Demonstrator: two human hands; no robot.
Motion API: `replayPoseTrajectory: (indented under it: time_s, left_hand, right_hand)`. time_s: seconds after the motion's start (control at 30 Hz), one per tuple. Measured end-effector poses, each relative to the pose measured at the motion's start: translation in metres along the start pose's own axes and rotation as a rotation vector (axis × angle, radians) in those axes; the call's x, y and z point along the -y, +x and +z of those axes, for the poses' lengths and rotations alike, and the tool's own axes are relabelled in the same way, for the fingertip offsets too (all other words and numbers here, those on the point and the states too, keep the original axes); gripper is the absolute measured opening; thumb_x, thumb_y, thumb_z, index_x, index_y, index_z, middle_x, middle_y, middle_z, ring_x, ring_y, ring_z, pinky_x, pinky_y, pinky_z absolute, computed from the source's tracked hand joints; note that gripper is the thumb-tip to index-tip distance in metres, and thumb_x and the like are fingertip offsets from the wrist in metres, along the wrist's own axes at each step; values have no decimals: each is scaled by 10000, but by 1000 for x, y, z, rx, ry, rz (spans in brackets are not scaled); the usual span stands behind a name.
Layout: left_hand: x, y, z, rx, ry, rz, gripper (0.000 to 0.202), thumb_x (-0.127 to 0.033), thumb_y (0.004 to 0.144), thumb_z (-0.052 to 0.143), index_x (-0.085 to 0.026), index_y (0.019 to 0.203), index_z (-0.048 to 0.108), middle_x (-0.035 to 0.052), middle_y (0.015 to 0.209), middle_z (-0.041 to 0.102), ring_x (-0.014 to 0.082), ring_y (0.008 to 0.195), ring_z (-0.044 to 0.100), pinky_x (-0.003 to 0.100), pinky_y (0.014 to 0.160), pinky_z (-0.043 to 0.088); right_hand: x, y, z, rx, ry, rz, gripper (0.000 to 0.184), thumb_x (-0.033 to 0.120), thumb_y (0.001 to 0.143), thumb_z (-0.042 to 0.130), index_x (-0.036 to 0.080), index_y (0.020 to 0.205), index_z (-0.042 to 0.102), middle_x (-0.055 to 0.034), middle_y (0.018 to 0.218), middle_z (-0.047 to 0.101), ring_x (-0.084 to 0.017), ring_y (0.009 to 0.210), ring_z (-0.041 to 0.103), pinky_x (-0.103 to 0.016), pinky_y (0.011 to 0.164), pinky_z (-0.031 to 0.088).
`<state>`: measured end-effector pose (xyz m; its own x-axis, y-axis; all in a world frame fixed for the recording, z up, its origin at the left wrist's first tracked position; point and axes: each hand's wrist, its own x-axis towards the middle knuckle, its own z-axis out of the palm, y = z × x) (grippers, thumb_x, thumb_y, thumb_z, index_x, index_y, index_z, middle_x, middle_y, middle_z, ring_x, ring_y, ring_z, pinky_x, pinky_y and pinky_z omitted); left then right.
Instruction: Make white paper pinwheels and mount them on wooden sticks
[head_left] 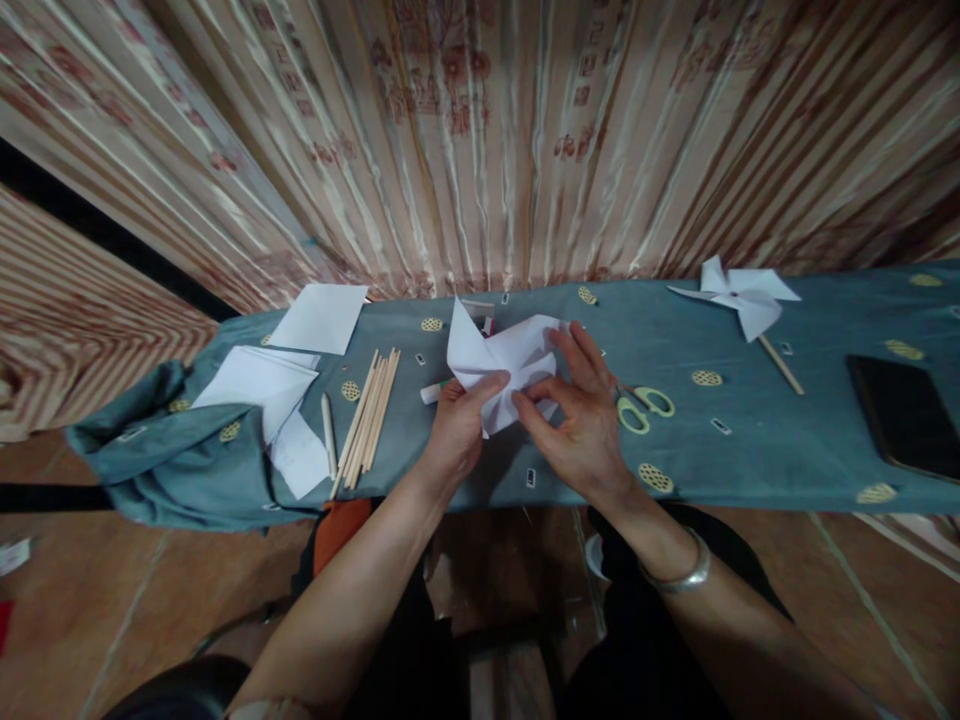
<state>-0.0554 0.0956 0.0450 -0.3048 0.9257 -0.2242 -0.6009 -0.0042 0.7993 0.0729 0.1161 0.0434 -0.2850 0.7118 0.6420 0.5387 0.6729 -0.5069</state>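
Cloth labels [531,478] — no legible text

Plain white is shown by the folded paper [517,348] in hand, the pinwheel [756,312] and the stacked sheets [251,385]. Pale wood colour is seen in the sticks [370,420]; light yellow-green is borne by the scissors handles [639,397]. The grey-green cloth [660,335] is patterned with yellow, dark-netted ovals and small black-and-white labels. The beige-pink curtain [510,180] is marked by brownish vertical bands and printed with reddish-brown floral and square motifs. The reddish-brown floor tiles [82,570] are divided by pale lines. Black is presented by the flat device [904,412], silver by the bracelet [694,575].
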Motion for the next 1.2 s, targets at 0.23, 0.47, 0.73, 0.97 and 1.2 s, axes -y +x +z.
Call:
replayPoseTrajectory:
  time_s: [0.23, 0.47, 0.73, 0.97, 1.2]
  left_hand:
    - [-1, 1, 0, -39, -19, -48, 370, -262, 555, 843, -115, 879, 742, 74, 817, 761, 250, 815, 710, 340, 765, 521]
    - [-3, 1, 0, -46, -30, -64, 395, -282, 546, 845, -121, 890, 739, 61, 804, 762, 238, 777, 712, 332, 740, 534]
    - [-1, -1, 0, -22, -21, -46, 382, -244, 559, 840, -128, 911, 743, 71, 843, 768, 248, 816, 715, 356, 790, 534]
    - [0, -2, -1, 2, -11, -33, 419, -213, 572, 833, -148, 976, 742, 55, 835, 769, 235, 804, 716, 360, 806, 538]
    - [1, -2, -2, 5, -6, -23, 362, -216, 564, 846, -142, 905, 750, 53, 822, 767, 217, 772, 712, 352, 798, 540]
  right_hand:
    - [1, 0, -1, -4, 40, -15, 182, 294, 871, 605, 215, 709, 630, -35, 1452, 499, -297, 1410, 351, -525, 1123, 320]
    - [1, 0, -2, -10, 32, -9, 179, 290, 871, 601, 221, 707, 624, -26, 1426, 521, -301, 1396, 372, -542, 1109, 330]
    - [0, 1, -2, -16, 47, 29, 181, 294, 866, 593, 224, 701, 616, -30, 1408, 538, -296, 1392, 375, -554, 1110, 322]
    - [-1, 2, -2, -17, 40, 36, 185, 275, 856, 599, 219, 681, 610, -32, 1390, 558, -295, 1373, 403, -535, 1090, 350]
    - [-2, 2, -1, -26, 36, 34, 186, 277, 858, 597, 216, 682, 615, -35, 1381, 567, -294, 1368, 411, -529, 1096, 341]
